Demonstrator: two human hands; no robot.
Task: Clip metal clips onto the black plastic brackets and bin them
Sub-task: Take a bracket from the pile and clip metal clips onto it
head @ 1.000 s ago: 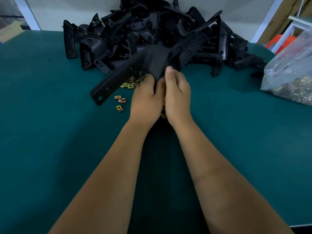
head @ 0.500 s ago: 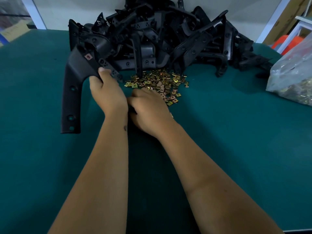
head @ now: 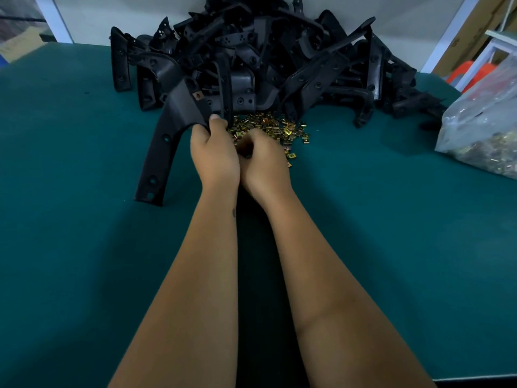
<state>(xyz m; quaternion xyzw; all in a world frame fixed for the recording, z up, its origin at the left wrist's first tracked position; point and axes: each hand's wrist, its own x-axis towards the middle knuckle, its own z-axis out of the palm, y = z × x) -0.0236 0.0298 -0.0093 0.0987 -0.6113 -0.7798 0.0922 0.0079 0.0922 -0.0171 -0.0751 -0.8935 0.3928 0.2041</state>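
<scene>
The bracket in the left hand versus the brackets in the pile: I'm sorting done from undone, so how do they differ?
The held bracket is gripped by the left hand with its long leg reaching the table; the pile brackets lie tangled and untouched. The held one shows a metal clip fitted; none is visible on the pile's. Both are black plastic with holes.

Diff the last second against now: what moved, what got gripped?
The left hand swung the held bracket out to the left, long leg down to the table, and keeps its grip. The right hand let go and dropped to the clips, fingers curled. Bracket pile and bag unchanged.
</scene>
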